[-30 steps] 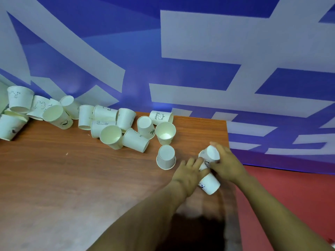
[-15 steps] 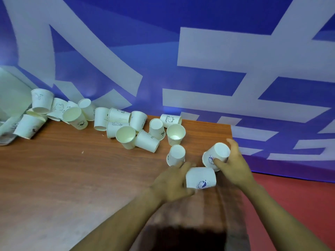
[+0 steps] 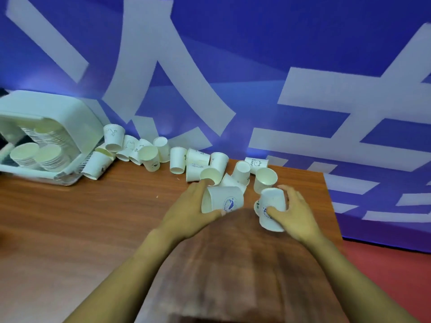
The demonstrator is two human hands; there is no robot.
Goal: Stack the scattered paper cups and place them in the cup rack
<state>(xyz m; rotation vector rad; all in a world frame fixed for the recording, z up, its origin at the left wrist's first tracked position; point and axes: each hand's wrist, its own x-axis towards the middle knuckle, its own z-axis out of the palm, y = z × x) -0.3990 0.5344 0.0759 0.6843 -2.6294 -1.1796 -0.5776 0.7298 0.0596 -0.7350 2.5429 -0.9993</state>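
Wooden table (image 3: 70, 217): brown wood-grain top, extending left and toward the viewer. Blue wall banner (image 3: 256, 78): behind the table, bearing large white strokes. Red floor (image 3: 396, 276): right of the table edge.

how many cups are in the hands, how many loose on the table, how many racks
held cups: 2, the left-hand cup in the left hand and the right-hand cup in the right hand
loose cups on the table: about 16, they overlap
cup rack: 1, its blurred stacks not counted
total: about 19
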